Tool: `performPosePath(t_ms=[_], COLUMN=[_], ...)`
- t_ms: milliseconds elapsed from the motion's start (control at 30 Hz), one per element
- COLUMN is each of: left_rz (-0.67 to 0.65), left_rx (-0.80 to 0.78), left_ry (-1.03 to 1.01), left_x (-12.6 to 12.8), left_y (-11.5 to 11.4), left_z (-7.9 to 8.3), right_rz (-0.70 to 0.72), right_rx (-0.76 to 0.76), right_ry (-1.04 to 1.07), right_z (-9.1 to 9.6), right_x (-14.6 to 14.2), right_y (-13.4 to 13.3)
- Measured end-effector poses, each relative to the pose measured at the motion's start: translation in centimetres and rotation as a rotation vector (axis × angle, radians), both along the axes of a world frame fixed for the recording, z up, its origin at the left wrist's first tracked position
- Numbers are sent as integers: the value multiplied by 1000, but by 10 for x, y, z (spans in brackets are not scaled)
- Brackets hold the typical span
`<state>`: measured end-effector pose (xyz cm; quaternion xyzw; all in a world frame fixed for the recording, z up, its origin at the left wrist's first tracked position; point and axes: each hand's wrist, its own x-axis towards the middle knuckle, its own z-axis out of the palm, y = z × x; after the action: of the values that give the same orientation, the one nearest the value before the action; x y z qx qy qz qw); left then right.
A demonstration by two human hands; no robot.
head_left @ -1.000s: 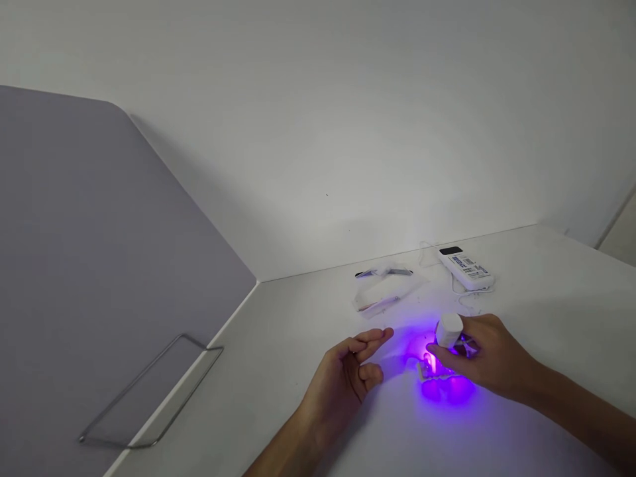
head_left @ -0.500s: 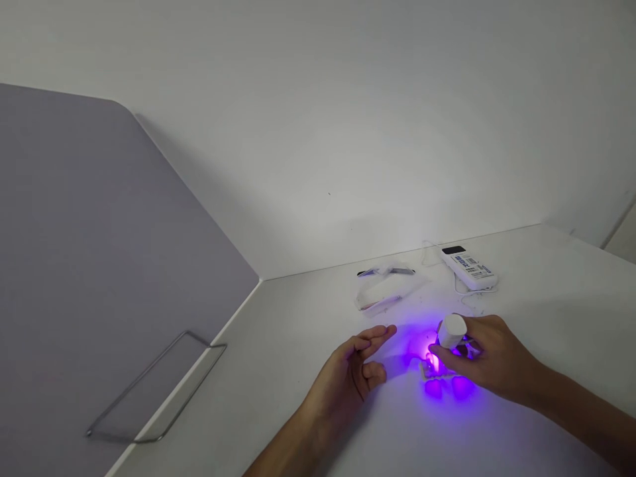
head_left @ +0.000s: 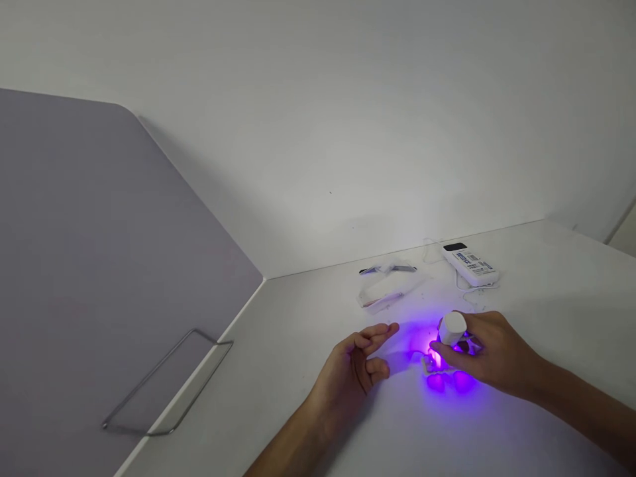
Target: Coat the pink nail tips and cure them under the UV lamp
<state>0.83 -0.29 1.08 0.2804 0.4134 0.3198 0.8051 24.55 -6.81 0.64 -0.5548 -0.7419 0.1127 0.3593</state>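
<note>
My right hand (head_left: 491, 351) grips a small white lamp (head_left: 453, 328) with a rounded top, fingers and thumb closed around its body. Violet light shines from its underside onto the table and onto a small pale piece (head_left: 428, 365) right beneath it. That piece is partly hidden by the hand and the glare, so I cannot make out its kind. To the left, my left hand (head_left: 352, 364) rests palm inward with its fingers loosely bent and apart. It holds nothing and is a short way from the glow.
Behind the hands lie a clear plastic wrapper (head_left: 382, 291) and a white power bank (head_left: 472, 265) with a dark end, a white cable beside it. A bent metal wire frame (head_left: 186, 411) crosses the table's left edge, near a grey panel (head_left: 99, 265). A white wall (head_left: 348, 132) rises behind.
The view has shifted slightly, so the wire frame and panel appear a little further right. Both hands keep nearly the same pose, and the violet light stays on.
</note>
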Motion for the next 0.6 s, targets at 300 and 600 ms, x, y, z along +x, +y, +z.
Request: performPosePath(t_ms=[300,600], left_rz=[-11,-43], left_rx=[47,89], left_ry=[25,65], left_x=[0,2], left_y=[-1,-3], left_z=[-2,0], right_rz=[-11,13], right_rx=[-26,-31], right_ry=[-5,-17], right_z=[-1,2], right_x=[0,1], right_y=[0,0])
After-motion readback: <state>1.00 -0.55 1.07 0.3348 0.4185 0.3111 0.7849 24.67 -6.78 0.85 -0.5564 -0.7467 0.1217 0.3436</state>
